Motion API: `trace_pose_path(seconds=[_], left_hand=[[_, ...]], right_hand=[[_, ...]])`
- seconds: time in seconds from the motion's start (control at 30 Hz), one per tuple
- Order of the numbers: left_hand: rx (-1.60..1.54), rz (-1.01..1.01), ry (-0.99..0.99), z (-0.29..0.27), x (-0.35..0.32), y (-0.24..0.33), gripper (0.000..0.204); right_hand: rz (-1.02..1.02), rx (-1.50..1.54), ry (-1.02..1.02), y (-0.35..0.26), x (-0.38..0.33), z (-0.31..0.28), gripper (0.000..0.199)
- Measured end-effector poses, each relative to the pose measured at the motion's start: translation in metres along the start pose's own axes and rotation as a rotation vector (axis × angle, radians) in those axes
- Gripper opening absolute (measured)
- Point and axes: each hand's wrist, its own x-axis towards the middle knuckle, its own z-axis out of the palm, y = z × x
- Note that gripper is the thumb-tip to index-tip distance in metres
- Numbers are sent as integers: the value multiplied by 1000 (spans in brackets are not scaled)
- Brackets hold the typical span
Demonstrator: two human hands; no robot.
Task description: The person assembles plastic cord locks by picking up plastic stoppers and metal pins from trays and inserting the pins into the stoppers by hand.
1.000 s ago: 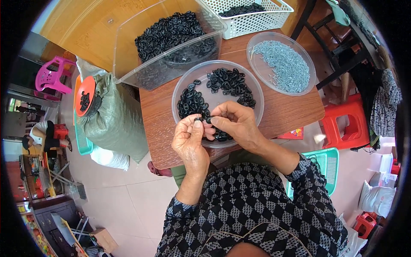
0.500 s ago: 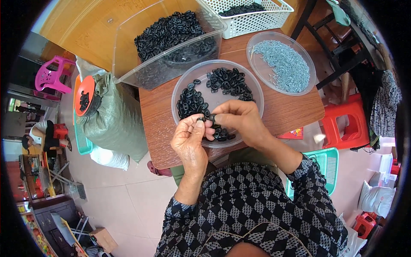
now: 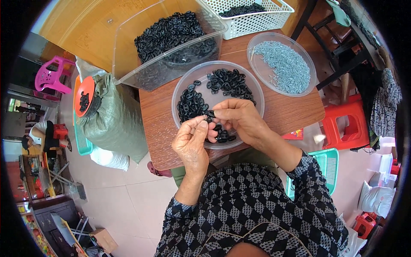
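Over a round clear plastic tray (image 3: 174, 100), my two hands meet fingertip to fingertip. My right hand (image 3: 245, 122) pinches a small black oval piece with holes (image 3: 210, 114) between thumb and finger. Just below it, the thumb and forefinger of my left hand (image 3: 192, 143) are pressed together on another small black piece (image 3: 209, 120), mostly covered by the fingertips. Whether the two pieces are joined is too small to tell. Loose black oval pieces (image 3: 190, 103) lie in heaps around the tray, some partly hidden under my hands.
Behind stands a clear bin (image 3: 128, 70) of black pieces, beside a white perforated basket (image 3: 257, 28). A round lid-like tray (image 3: 311, 64) of small grey-blue screw-like parts sits right on the wooden table (image 3: 156, 141). A sack (image 3: 115, 115) stands left, a red stool (image 3: 344, 124) right.
My right hand's fingers have shifted slightly and turned, so the black oval piece shows more plainly now. My left hand stays almost in place, still pinching.
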Motion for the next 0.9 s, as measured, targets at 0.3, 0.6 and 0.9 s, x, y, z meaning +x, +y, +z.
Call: trace_pose_path(seconds=[0.3,0.6,0.9], left_hand=[[17,22,6,0,1,0,6],[50,46,-44,-4,2,-2,31],[135,35,-53,-1,2,2,30]], right_hand=[[-16,-5,15,2,4,2,12],[-19,-6,32,0,7,2,12],[-24,-91,7,-1,8,-1,12]])
